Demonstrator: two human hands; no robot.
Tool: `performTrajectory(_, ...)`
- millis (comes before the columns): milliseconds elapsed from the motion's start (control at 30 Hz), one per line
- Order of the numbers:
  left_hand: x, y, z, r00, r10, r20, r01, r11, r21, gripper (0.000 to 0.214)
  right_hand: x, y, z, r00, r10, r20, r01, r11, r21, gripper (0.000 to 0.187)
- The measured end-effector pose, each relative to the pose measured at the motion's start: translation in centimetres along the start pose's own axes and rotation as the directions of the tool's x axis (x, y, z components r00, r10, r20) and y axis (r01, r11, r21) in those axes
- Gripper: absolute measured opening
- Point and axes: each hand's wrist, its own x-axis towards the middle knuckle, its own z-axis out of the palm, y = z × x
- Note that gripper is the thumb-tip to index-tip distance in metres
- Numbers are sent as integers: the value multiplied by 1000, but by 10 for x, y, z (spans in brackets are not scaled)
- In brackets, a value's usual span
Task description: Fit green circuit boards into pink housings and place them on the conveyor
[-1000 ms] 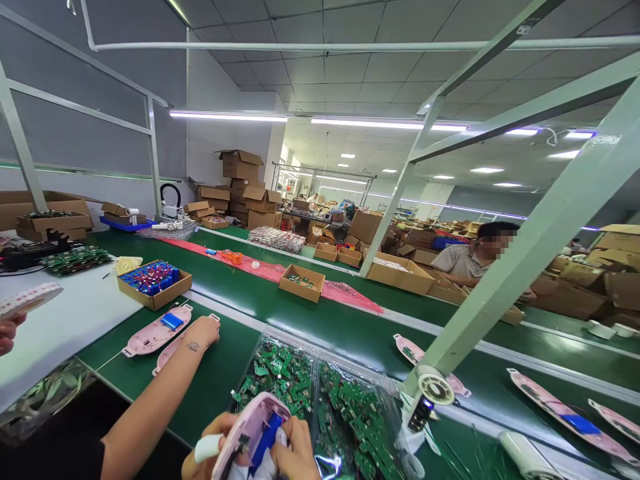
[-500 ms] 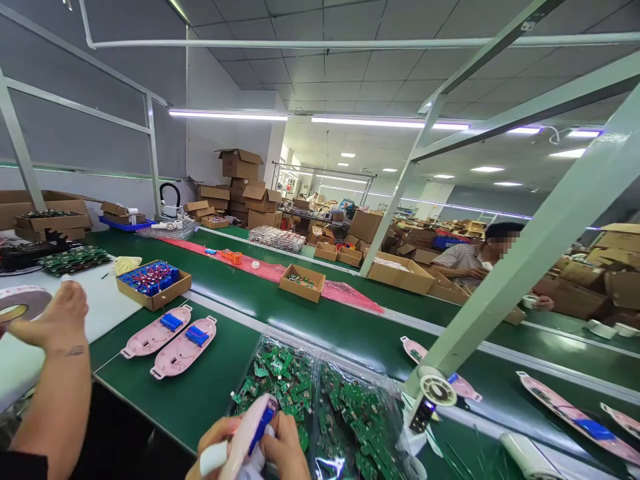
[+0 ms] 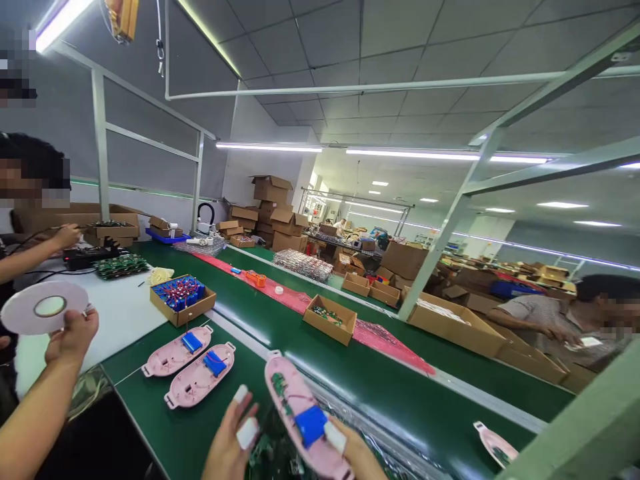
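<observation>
In the head view, I'm seeing my right hand [image 3: 357, 453] gripping a pink shell [image 3: 295, 407] with a blue battery [image 3: 311, 425] in it, while my open left hand [image 3: 230, 437] is hovering just beside it above the green bench [image 3: 400, 400]. A co-worker's hand [image 3: 73, 337] is holding up a tape roll [image 3: 20, 310].

Tiled ceiling [image 3: 360, 47], fluorescent tubes [image 3: 270, 147], cardboard cartons [image 3: 273, 200] stacked against white wall [image 3: 243, 163].
</observation>
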Motion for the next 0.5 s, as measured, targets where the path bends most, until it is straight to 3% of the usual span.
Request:
performTrajectory(67,11,12,-21,970,11,-241,-11,1000,1,42,18,-25,-27,977,1,-215,11,998,55,43)
performTrajectory(100,17,19,-30,943,-7,-333,8,1000,1,45,27,-37,-44,923,-11,-385,29,999,40,31)
performTrajectory(167,28,34,-40,903,-19,-430,30,999,20,54,47,-56,-80,856,-30,-516,44,999,15,16)
performTrajectory(333,65,60,-23,891,-70,-449,92,995,27,57,74,-66,-154,643,-11,-766,-87,992,-88,23)
performTrajectory(433,85,65,-16,880,-95,-465,120,993,24,58,76,-64,-173,563,-60,-824,-192,961,-200,29)
performTrajectory(500,93,64,-23,882,-78,-465,111,993,44,58,75,-66,-177,531,-138,-836,-260,913,-315,31)
